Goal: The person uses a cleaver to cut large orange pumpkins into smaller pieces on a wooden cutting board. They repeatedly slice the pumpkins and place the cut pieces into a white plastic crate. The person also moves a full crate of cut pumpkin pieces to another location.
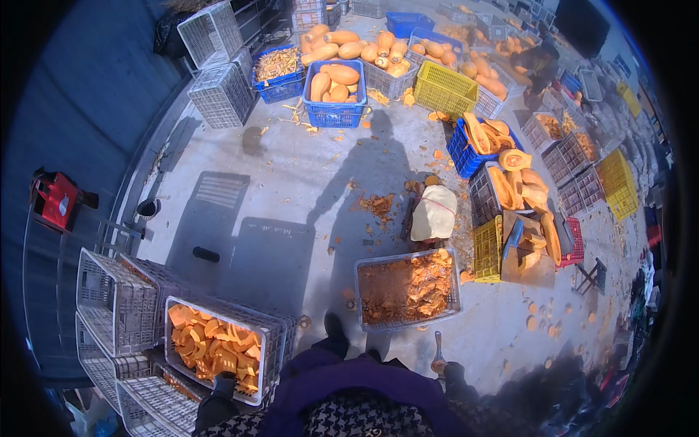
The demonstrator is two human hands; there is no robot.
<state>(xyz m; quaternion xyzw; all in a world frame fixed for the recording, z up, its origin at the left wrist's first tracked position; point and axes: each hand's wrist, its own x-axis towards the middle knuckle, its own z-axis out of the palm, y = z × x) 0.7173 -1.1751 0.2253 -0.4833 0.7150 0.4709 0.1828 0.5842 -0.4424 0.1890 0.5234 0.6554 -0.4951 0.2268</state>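
My left hand (224, 382), in a dark glove, is at the near rim of a grey plastic crate (264, 349). Cut orange pumpkin pieces (213, 341) fill this crate. Whether the fingers grip the rim or only lie over it is not clear. My right hand (454, 374) holds a metal spoon-like tool (438, 349) low beside my body, its fingers partly hidden by the sleeve. Ahead of me on the floor, a second grey crate (360, 326) contains pumpkin scraps and wet pulp (428, 284).
A cloth-covered seat (434, 213) stands past the pulp crate. To the right, a blue-handled knife (513, 237) lies on a board (510, 267) among halved pumpkins (508, 188). Whole pumpkins (338, 74) fill crates ahead. Stacked crates (98, 306) stand left. A person (538, 65) crouches far right.
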